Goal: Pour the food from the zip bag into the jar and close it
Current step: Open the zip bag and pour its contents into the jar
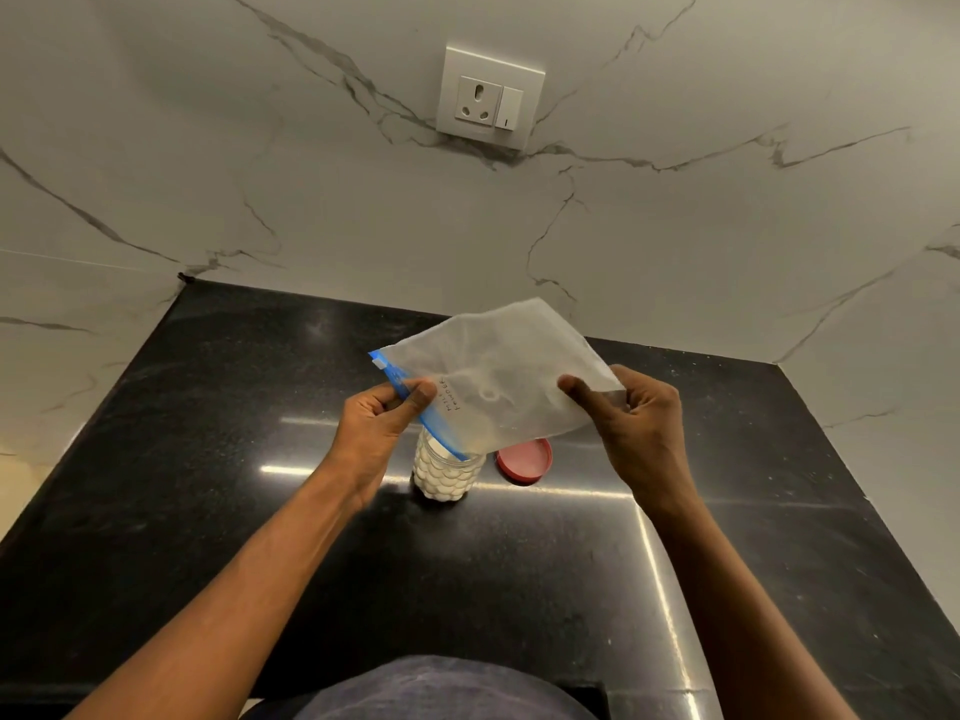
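Head view shows the left hand [382, 420] pinching the blue zipper edge of the zip bag [498, 379] between thumb and fingers, while the right hand [631, 415] grips the bag's opposite, closed end, thumb on top and fingers under. Both forearms reach forward from the body, wrists level, with the right hand slightly farther out. Held this way the bag slopes down to the left, its lower zipper corner sitting right over the mouth of the jar [447, 472], which stands upright on the dark surface [218, 459] and looks nearly full of white food. The bag looks almost empty, so the pour seems close to done. To finish well, the right hand would lift the closed end higher and shake gently, while the left keeps the open corner centred over the mouth so nothing spills. The red lid [523, 461] lies flat just beside the jar, to its right, not yet fitted.
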### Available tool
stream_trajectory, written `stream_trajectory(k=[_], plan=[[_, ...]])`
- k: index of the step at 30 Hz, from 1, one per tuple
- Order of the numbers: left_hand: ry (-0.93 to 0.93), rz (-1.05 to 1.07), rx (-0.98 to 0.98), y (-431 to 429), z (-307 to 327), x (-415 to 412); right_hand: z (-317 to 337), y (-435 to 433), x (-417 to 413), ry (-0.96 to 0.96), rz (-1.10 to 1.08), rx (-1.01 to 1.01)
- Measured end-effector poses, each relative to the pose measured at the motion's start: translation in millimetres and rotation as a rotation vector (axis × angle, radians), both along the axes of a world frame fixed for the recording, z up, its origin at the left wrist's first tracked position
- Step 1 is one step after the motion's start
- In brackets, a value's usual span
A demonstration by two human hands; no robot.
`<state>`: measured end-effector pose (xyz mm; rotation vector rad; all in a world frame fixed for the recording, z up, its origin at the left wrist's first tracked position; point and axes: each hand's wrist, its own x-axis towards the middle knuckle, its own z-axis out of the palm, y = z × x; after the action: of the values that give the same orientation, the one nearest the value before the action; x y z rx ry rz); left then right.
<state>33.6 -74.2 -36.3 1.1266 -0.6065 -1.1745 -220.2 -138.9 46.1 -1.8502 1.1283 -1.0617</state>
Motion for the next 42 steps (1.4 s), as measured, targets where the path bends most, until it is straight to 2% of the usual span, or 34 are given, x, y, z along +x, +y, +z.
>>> stream_trajectory(k=[10,18,25,27,30,33,36,39,42], plan=[[-0.18,0.007,0.038,9,-4,4,-3,0,-4,-0.057,0.001,0.059],[-0.168,0.021,0.037,11,-5,3,9,-8,-4,0.011,0.049,0.008],[-0.173,0.016,0.015,10,-7,2,14,-15,-8,-0.063,0.073,0.052],[-0.163,0.026,0.009,10,-8,3,14,-14,-5,-0.001,0.121,0.06],[-0.154,0.026,0.002,10,-7,2,14,-15,-5,-0.041,0.057,0.049],[-0.151,0.038,0.004,11,-8,2,12,-17,-4,0.044,0.103,0.044],[-0.149,0.031,0.001,10,-7,1,12,-18,-1,-0.042,-0.006,0.027],[-0.119,0.06,-0.011,10,-8,1,9,-21,0,0.042,-0.027,0.029],[-0.129,0.074,-0.02,10,-6,0,10,-22,-1,-0.024,-0.091,0.007]])
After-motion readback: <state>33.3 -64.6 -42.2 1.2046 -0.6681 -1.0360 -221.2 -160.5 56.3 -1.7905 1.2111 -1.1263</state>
